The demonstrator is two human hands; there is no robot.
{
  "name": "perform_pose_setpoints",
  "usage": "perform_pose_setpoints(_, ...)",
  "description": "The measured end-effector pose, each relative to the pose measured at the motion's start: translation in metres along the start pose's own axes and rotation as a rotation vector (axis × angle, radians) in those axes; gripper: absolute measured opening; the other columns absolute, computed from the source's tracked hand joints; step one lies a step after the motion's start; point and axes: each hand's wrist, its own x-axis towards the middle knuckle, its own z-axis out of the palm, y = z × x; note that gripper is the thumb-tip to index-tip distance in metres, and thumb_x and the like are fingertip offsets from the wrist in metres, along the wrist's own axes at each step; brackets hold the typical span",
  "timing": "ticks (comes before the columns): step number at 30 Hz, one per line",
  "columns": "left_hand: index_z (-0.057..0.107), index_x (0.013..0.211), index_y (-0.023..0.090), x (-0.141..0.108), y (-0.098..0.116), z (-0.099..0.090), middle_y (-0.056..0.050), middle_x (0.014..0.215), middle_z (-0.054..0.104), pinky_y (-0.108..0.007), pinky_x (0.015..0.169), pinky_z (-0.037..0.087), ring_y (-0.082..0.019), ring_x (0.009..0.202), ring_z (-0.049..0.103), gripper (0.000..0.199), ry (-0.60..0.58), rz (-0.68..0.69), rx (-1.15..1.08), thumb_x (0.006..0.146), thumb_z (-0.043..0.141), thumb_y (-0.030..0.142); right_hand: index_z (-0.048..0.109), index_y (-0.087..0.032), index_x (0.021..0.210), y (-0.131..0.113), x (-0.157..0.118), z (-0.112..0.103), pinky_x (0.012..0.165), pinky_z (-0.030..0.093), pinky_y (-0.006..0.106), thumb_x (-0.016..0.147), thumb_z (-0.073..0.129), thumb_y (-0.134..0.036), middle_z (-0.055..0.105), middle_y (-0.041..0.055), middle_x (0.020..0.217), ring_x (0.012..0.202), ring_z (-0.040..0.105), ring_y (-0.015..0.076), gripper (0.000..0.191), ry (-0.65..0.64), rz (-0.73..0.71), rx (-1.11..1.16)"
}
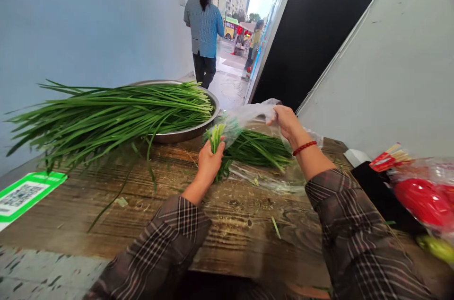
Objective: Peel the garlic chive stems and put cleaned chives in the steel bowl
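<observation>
My left hand [210,159] is closed around a small bunch of green chives [215,135], whose pale cut ends point up. My right hand [284,122], with a red bracelet at the wrist, grips a clear plastic bag [248,114] that stretches across toward the bunch. More chives [260,148] lie on the wooden table [241,224] behind and between my hands. At the left, a large pile of long chives [117,113] rests in a round metal basin [177,136], with the leaves hanging over its left side.
A green-framed QR code card [24,196] lies at the table's left edge. At the right are a black box [386,196], wrapped sticks [390,155] and red bagged items [425,200]. A person [204,25] stands near the open doorway.
</observation>
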Motion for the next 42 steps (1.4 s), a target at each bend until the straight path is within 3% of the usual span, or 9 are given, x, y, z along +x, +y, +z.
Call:
perform_pose_setpoints(5, 0.067, 0.119, 0.016, 0.004, -0.001, -0.001, -0.004, 0.077, 0.065, -0.021, 0.048, 0.045, -0.014, 0.059, 0.057, 0.046, 0.081, -0.024, -0.060, 0.084, 0.056, 0.044, 0.040, -0.022, 0.064, -0.025, -0.064, 0.010, 0.035, 0.028, 0.019, 0.078, 0.054, -0.027, 0.034, -0.0096, 0.045, 0.034, 0.027, 0.0054, 0.021, -0.272, 0.259, 0.368)
perform_pose_setpoints(9, 0.068, 0.108, 0.012, 0.007, -0.002, -0.002, -0.001, 0.065, 0.061, -0.022, 0.048, 0.045, -0.014, 0.053, 0.056, 0.044, 0.106, -0.051, -0.016, 0.082, 0.058, 0.046, 0.044, -0.022, 0.069, -0.018, -0.096, 0.018, 0.035, 0.024, 0.019, 0.086, 0.053, -0.038, 0.033, -0.0097, 0.047, 0.035, 0.025, 0.0059, 0.026, -0.517, 0.308, 0.233)
perform_pose_setpoints(16, 0.067, 0.121, 0.013, 0.009, -0.008, 0.000, 0.000, 0.056, 0.057, -0.023, 0.046, 0.044, -0.014, 0.047, 0.054, 0.050, -0.050, -0.038, 0.092, 0.084, 0.056, 0.044, 0.063, -0.017, 0.105, 0.034, -0.081, -0.001, 0.081, 0.046, 0.031, 0.086, 0.061, -0.033, 0.070, 0.0100, 0.096, 0.088, 0.063, 0.0221, 0.025, -0.153, -0.037, -0.816)
perform_pose_setpoints(22, 0.067, 0.122, 0.012, 0.010, -0.016, 0.002, 0.001, 0.052, 0.054, -0.021, 0.043, 0.042, -0.014, 0.046, 0.053, 0.051, -0.109, -0.051, 0.107, 0.083, 0.055, 0.042, 0.072, -0.013, 0.093, 0.077, -0.112, -0.038, 0.079, 0.051, 0.033, 0.088, 0.055, -0.028, 0.074, 0.0079, 0.088, 0.081, 0.067, 0.0207, 0.023, -0.277, 0.071, -0.699)
perform_pose_setpoints(29, 0.067, 0.121, 0.012, 0.012, -0.018, 0.004, 0.000, 0.055, 0.057, -0.021, 0.044, 0.041, -0.013, 0.046, 0.053, 0.050, -0.103, -0.042, 0.129, 0.082, 0.055, 0.041, 0.067, -0.027, 0.120, 0.031, -0.196, -0.086, 0.104, 0.046, 0.042, 0.093, 0.052, -0.040, 0.069, 0.0045, 0.123, 0.116, 0.063, 0.0226, 0.034, -0.108, -0.163, -0.476)
perform_pose_setpoints(32, 0.068, 0.120, 0.012, 0.012, -0.018, 0.005, 0.000, 0.059, 0.058, -0.020, 0.043, 0.040, -0.012, 0.047, 0.052, 0.049, -0.091, -0.033, 0.124, 0.082, 0.055, 0.041, 0.067, -0.032, 0.121, 0.010, -0.247, -0.078, 0.100, 0.050, 0.045, 0.094, 0.050, -0.038, 0.071, 0.0050, 0.116, 0.111, 0.065, 0.0238, 0.032, 0.149, -0.292, -0.501)
perform_pose_setpoints(35, 0.067, 0.120, 0.013, 0.012, -0.018, 0.005, 0.000, 0.061, 0.059, -0.019, 0.044, 0.041, -0.011, 0.048, 0.052, 0.049, -0.097, -0.031, 0.128, 0.082, 0.055, 0.041, 0.055, -0.039, 0.134, 0.010, -0.286, -0.056, 0.108, 0.044, 0.050, 0.091, 0.056, -0.039, 0.059, 0.0036, 0.137, 0.129, 0.053, 0.0263, 0.043, -0.058, -0.352, -0.606)
perform_pose_setpoints(38, 0.067, 0.120, 0.013, 0.013, -0.018, 0.004, 0.000, 0.062, 0.060, -0.019, 0.046, 0.042, -0.011, 0.048, 0.052, 0.050, -0.098, -0.027, 0.135, 0.082, 0.055, 0.042, 0.037, -0.037, 0.148, 0.035, -0.290, -0.045, 0.118, 0.030, 0.055, 0.093, 0.051, -0.044, 0.041, 0.0015, 0.154, 0.145, 0.033, 0.0269, 0.057, -0.229, -0.308, -0.722)
perform_pose_setpoints(42, 0.068, 0.120, 0.014, 0.014, -0.018, 0.003, 0.001, 0.056, 0.057, -0.020, 0.046, 0.042, -0.012, 0.046, 0.052, 0.049, -0.073, -0.037, 0.134, 0.081, 0.057, 0.042, 0.035, -0.018, 0.151, 0.092, -0.245, -0.064, 0.121, 0.027, 0.046, 0.100, 0.029, -0.043, 0.036, 0.0092, 0.156, 0.146, 0.032, 0.0213, 0.057, -0.157, -0.145, -0.710)
